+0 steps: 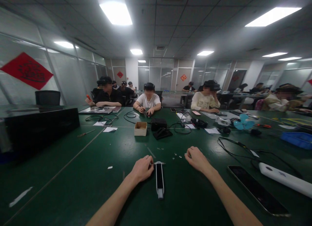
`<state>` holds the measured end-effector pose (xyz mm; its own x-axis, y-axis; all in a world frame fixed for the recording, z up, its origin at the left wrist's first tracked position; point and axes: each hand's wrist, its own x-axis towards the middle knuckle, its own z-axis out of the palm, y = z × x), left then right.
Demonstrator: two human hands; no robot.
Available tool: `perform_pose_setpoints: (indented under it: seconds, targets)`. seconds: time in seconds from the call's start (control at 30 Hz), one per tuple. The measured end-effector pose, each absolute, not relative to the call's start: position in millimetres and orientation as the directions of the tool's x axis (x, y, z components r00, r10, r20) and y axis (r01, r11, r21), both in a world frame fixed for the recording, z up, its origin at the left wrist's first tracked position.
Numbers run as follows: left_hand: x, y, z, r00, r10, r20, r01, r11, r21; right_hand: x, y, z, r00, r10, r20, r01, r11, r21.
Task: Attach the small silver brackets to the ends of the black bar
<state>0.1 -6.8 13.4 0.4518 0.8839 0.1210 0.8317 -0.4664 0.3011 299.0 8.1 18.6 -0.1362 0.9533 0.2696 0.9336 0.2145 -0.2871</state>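
Observation:
My left hand [143, 169] sits at the upper end of a long white-and-black handheld device [159, 180], which lies on the green table [60, 187]. Its fingers pinch a thin metal pin [159, 163] that crosses the device's tip. My right hand [196, 159] rests on the tabletop to the right, with its fingers curled down and partly hidden. Nothing shows in it. Just beyond that hand lie several tiny metal parts [176, 156].
A white power strip [284, 179] and a black tablet [258, 190] lie to my right, with black cable [239, 144] beyond them. Farther off are a cardboard box [140, 128], a black case [158, 124], a blue tray [296, 139] and seated co-workers.

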Motion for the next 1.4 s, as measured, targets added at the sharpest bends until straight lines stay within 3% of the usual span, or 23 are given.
perform_pose_setpoints:
  seconds: [0.13, 0.27, 0.77, 1.17, 1.4]
  targets:
    - [1, -5, 9, 0.459, 0.876, 0.149, 0.829, -0.482, 0.284, 264, 0, 17, -0.225, 0.900, 0.373, 0.814, 0.384, -0.436]
    - [1, -6, 8, 0.463, 0.871, 0.163, 0.823, -0.491, 0.285, 230, -13, 15, -0.324, 0.900, 0.293, 0.740, 0.434, -0.514]
    - [1, -7, 11, 0.455, 0.881, 0.129, 0.832, -0.472, 0.292, 216, -16, 8, -0.396, 0.889, 0.230, 0.748, 0.458, -0.481]
    - [1, -9, 13, 0.458, 0.880, 0.126, 0.834, -0.474, 0.283, 213, -14, 8, -0.380, 0.896, 0.228, 0.694, 0.440, -0.570]
    - [0, -10, 13, 0.469, 0.869, 0.161, 0.815, -0.495, 0.301, 217, -17, 13, -0.420, 0.874, 0.244, 0.699, 0.483, -0.527]
